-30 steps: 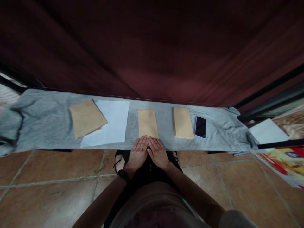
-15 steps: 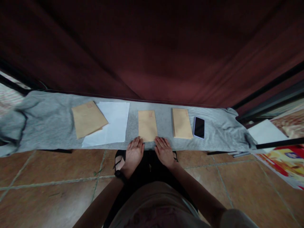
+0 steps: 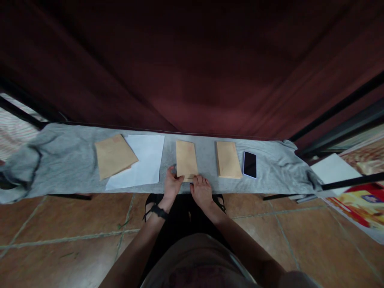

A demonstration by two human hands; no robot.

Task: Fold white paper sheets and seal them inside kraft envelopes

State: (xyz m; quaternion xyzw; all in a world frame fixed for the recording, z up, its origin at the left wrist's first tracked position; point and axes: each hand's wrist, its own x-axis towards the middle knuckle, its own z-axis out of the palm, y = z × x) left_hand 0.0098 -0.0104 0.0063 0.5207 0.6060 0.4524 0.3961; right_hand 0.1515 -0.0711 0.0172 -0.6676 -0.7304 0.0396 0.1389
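A brown paper envelope [image 3: 186,157] lies in front of me on a grey cloth, its near edge slightly raised with a thin dark line along it. My left hand [image 3: 172,186] is at its near left corner, thumb on top of the paper and index finger bent along the side. With curled fingers, my right hand [image 3: 202,193] grips the near right corner. To the right rests a stack of brown envelopes [image 3: 228,159]. On the left, more brown envelopes [image 3: 115,157] overlap white paper sheets [image 3: 147,158].
A phone [image 3: 249,164] in a pale purple case lies beyond the right stack. The grey cloth [image 3: 69,160] covers a narrow bench. Behind it hangs a dark red curtain [image 3: 192,92]. Black metal bars [image 3: 339,106] and a colourful printed package [image 3: 360,206] are at the right.
My hands have gone from lying flat beside the envelope's near corners to gripping its near edge, fingers now bent. That edge has lifted a little. The view has shifted slightly.
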